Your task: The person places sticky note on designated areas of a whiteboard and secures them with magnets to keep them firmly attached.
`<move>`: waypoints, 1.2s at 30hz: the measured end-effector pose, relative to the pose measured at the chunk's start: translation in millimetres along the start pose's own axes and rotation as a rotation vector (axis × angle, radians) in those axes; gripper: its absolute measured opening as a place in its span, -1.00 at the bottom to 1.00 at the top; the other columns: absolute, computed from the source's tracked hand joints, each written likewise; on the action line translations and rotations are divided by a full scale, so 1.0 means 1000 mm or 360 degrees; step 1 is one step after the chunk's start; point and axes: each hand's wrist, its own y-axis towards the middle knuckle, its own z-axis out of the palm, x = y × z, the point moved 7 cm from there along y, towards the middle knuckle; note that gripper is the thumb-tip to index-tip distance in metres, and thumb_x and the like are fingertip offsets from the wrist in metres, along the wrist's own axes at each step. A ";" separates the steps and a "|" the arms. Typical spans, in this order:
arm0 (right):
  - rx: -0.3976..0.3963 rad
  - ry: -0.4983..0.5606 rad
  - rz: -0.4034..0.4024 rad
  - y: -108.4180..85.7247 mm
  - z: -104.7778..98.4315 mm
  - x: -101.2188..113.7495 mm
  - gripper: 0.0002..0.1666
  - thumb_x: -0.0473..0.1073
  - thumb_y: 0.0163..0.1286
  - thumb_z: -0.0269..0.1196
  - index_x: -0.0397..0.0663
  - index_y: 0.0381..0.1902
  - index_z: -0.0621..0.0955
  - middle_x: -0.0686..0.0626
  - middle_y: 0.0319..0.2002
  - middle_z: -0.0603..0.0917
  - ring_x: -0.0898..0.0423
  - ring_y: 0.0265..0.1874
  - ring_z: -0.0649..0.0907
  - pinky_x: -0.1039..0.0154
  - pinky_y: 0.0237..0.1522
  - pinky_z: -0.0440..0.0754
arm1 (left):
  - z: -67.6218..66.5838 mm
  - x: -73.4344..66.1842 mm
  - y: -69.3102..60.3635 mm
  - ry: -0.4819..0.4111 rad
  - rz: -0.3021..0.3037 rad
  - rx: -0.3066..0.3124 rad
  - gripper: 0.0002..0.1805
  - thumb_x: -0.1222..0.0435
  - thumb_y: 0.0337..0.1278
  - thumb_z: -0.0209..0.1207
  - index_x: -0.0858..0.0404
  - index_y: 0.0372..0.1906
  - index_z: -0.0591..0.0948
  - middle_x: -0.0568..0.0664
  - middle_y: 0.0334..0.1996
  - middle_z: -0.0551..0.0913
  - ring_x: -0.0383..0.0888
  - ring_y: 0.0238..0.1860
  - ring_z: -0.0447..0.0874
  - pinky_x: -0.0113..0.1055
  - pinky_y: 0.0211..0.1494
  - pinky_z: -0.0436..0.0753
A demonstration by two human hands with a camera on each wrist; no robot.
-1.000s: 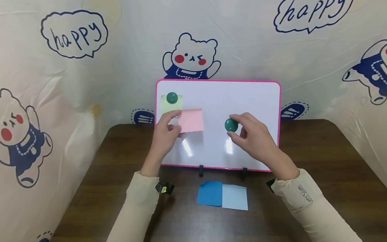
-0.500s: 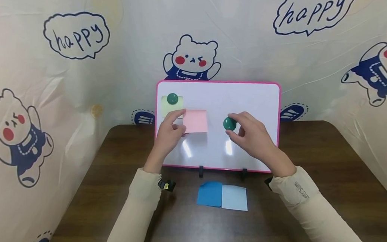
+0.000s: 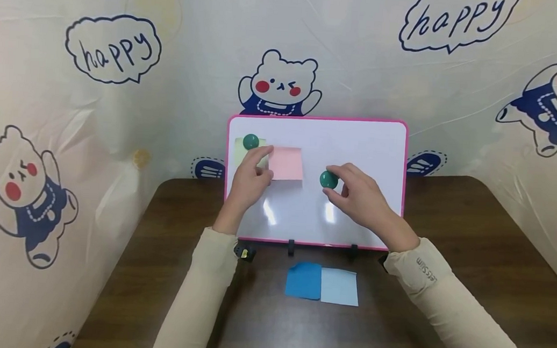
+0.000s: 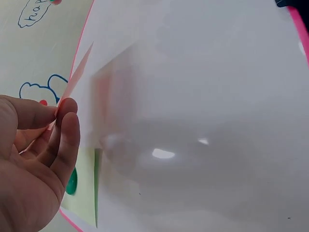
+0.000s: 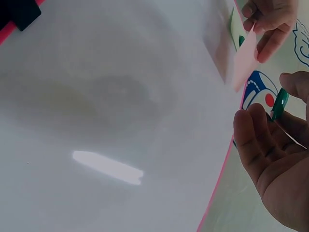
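My left hand (image 3: 250,182) pinches a pink sticky note (image 3: 287,164) by its left edge, in front of the upper left part of a whiteboard (image 3: 358,142) with a pink frame. In the left wrist view the pink note (image 4: 77,79) stands a little apart from the board surface. Between thumb and fingers, my right hand (image 3: 361,196) holds a round green magnet (image 3: 328,180) off the board, to the right of the note. A pale green note (image 3: 241,158) hangs at the board's top left under another green magnet (image 3: 250,141), partly hidden by my left hand.
On the brown table (image 3: 296,337), a blue note (image 3: 304,281) and a light blue note (image 3: 339,287) lie side by side before the board. Black feet (image 3: 291,247) support the board. A printed curtain (image 3: 196,39) hangs behind.
The pink note in my left hand has moved right, then up, and sits beside the pale green note. My right hand with the magnet has shifted slightly left.
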 end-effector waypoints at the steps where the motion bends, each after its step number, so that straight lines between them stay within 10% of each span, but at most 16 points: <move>1: -0.0002 -0.0003 0.0004 0.000 0.000 -0.001 -0.36 -0.15 0.31 0.44 -0.14 0.31 0.52 -0.09 0.00 0.59 0.06 -0.33 0.57 0.17 -0.27 0.69 | 0.000 0.000 0.002 0.0009 -0.0004 -0.0004 -0.39 0.34 0.36 0.17 -0.03 0.46 0.43 -0.22 0.44 0.32 -0.08 -0.18 0.61 -0.28 -0.09 0.68; 36: 0.0047 -0.0183 -0.0063 0.060 0.025 0.000 -0.41 -0.05 0.33 0.42 -0.14 0.25 0.56 -0.15 0.03 0.58 -0.04 -0.02 0.61 0.06 0.06 0.63 | 0.020 0.001 0.028 0.0417 0.0147 -0.0064 -0.40 0.41 0.40 0.06 0.16 0.50 0.36 -0.04 0.43 0.34 -0.11 0.36 0.38 -0.27 0.33 0.43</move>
